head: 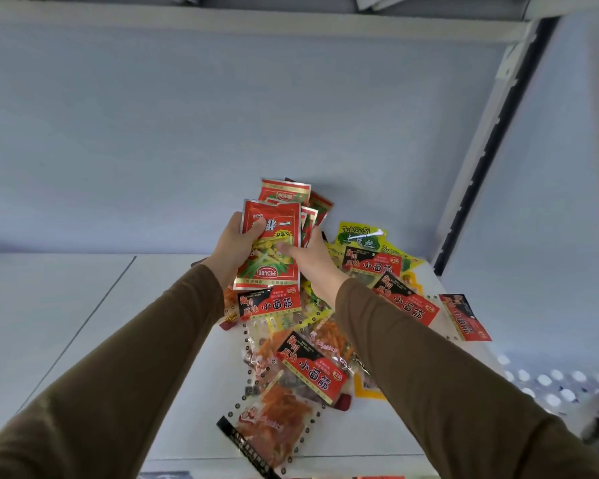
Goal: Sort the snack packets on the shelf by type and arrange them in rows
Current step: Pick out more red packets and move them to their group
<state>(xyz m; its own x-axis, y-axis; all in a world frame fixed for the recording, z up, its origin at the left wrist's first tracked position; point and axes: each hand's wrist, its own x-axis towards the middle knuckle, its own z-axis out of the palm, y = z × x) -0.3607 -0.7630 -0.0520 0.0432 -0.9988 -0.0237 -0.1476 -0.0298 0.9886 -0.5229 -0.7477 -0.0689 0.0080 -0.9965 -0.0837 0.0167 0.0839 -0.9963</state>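
The left hand (pixel 234 248) has its thumb and fingers curled round a stack of red foil packets (pixel 272 245), while the right hand (pixel 310 262) pinches the stack's other edge, thumb pressed on its face. Below and right of the fingers a loose pile of snack packets (pixel 325 340) lies on the white shelf (pixel 83 323). Behind stands a pale blue back panel (pixel 222 115), with a slotted upright (pixel 491 160) rising to the right.

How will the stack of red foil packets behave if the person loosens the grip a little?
The red foil packets look glossy, so they would probably slide over each other and fan out. They already sit unevenly between the left hand and right hand. They appear thin and flat, so likely light, bending rather than staying stiff.
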